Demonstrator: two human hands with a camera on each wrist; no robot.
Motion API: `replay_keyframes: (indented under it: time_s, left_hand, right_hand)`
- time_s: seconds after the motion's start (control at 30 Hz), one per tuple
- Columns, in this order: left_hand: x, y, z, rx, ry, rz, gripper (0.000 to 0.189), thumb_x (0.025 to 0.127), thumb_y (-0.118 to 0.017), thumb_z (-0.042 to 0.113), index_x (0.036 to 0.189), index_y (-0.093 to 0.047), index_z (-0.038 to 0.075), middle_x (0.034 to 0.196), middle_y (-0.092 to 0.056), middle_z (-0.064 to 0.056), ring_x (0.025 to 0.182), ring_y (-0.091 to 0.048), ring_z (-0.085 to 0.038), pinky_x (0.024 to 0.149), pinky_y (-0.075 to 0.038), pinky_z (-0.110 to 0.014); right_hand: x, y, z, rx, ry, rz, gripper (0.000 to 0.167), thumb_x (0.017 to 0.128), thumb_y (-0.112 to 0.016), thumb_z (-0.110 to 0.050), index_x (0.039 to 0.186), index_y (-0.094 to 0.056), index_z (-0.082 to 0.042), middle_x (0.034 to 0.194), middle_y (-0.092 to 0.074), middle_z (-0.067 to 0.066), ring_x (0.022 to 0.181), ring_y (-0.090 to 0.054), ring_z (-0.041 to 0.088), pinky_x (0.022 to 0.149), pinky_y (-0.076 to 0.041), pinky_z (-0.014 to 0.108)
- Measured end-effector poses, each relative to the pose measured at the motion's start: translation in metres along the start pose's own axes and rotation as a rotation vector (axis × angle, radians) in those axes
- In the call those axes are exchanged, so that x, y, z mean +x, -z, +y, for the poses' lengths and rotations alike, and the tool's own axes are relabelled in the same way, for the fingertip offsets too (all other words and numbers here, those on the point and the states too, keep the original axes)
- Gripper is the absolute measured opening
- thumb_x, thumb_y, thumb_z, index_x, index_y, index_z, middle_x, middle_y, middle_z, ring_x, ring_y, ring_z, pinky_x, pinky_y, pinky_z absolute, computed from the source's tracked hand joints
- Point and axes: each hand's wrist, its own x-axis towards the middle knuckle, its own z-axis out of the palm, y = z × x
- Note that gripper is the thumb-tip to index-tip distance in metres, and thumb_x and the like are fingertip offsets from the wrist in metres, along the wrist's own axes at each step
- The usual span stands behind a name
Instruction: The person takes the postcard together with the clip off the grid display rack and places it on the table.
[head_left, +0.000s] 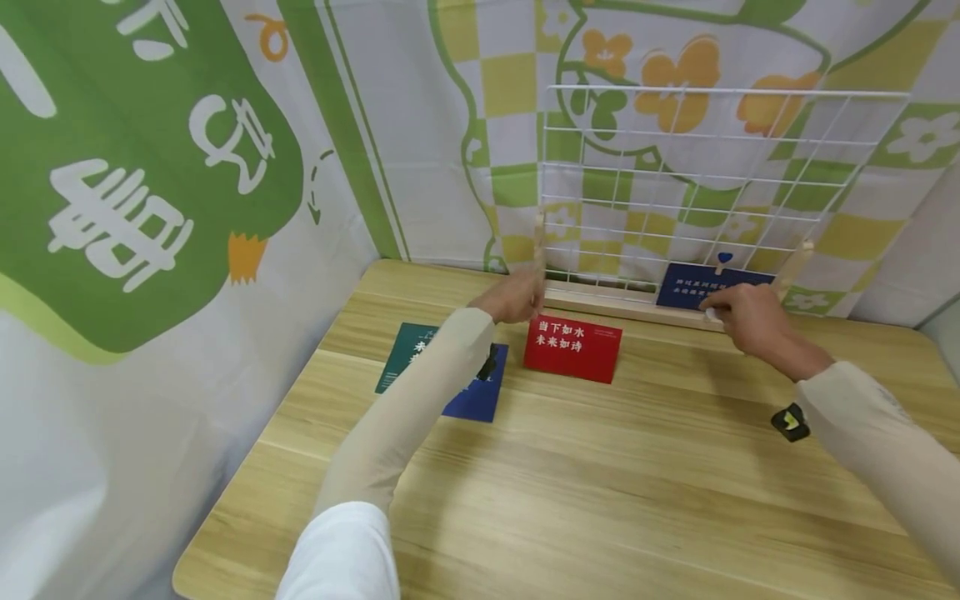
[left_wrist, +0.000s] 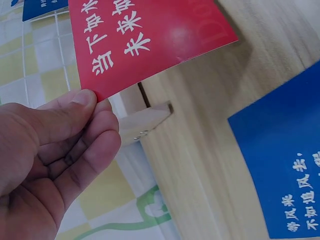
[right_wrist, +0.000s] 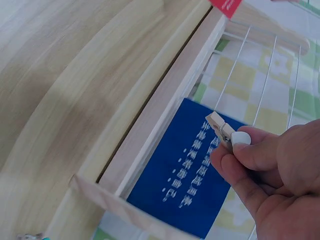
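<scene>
My left hand (head_left: pixel 516 297) pinches a red card (left_wrist: pixel 150 40) with white writing by one corner, thumb on top. In the head view the card hangs over the tabletop in front of the wire rack. My right hand (right_wrist: pixel 280 170) pinches a small wooden clothespin (right_wrist: pixel 219 126) with a white piece on its handle. The clothespin's tip is over a dark blue card (right_wrist: pixel 167 160) with white writing, which leans on the rack's lower right part. A clothespin with a blue heart (head_left: pixel 724 258) sits at that card's upper edge.
The white wire grid rack (head_left: pixel 727 89) stands on a wooden base (head_left: pixel 600 302) at the back of the wooden table (head_left: pixel 600 500). A green card (head_left: pixel 396 354) and a blue card (head_left: pixel 476 404) lie at the left, partly hidden by my left arm. A patterned curtain (head_left: pixel 420 167) hangs behind.
</scene>
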Motion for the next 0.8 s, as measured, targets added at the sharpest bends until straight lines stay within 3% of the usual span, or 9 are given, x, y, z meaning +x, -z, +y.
replay_keyframes:
  time_s: [0.13, 0.3, 0.53, 0.8]
  left_hand:
    - [0.000, -0.006, -0.006, 0.013, 0.011, -0.026, 0.013, 0.087, -0.065, -0.001, 0.096, -0.074, 0.006, 0.105, -0.070, -0.008, 0.103, -0.062, -0.023, 0.091, -0.051, -0.033]
    - [0.001, -0.011, -0.009, 0.034, 0.001, -0.035, 0.013, 0.087, -0.067, 0.001, 0.095, -0.075, 0.005, 0.102, -0.071, -0.009, 0.101, -0.063, -0.024, 0.092, -0.051, -0.032]
    - [0.000, -0.016, -0.009, 0.046, 0.003, -0.023, 0.010, 0.086, -0.066, 0.000, 0.087, -0.076, 0.005, 0.093, -0.071, -0.008, 0.090, -0.061, -0.021, 0.084, -0.051, -0.032]
    - [0.004, -0.025, -0.017, 0.026, 0.016, -0.068, 0.017, 0.084, -0.063, -0.003, 0.078, -0.073, 0.009, 0.088, -0.071, -0.005, 0.087, -0.062, -0.020, 0.082, -0.053, -0.030]
  right_hand:
    - [-0.006, 0.001, 0.012, 0.025, -0.021, -0.022, 0.022, 0.093, -0.053, 0.007, 0.104, -0.072, 0.007, 0.099, -0.069, 0.032, 0.047, -0.048, 0.014, 0.049, -0.038, 0.030]
    - [-0.011, 0.002, 0.027, 0.001, 0.007, -0.009, 0.018, 0.090, -0.057, 0.007, 0.100, -0.073, 0.007, 0.094, -0.070, 0.030, 0.064, -0.065, 0.032, 0.057, -0.050, 0.044]
    - [-0.022, 0.006, 0.040, -0.020, -0.032, -0.061, 0.019, 0.090, -0.059, 0.006, 0.104, -0.072, 0.007, 0.096, -0.069, 0.031, 0.075, -0.065, 0.040, 0.065, -0.052, 0.051]
    - [-0.035, 0.001, 0.060, -0.058, 0.028, -0.023, 0.013, 0.083, -0.066, 0.007, 0.094, -0.074, 0.006, 0.090, -0.071, 0.027, 0.081, -0.065, 0.045, 0.075, -0.049, 0.060]
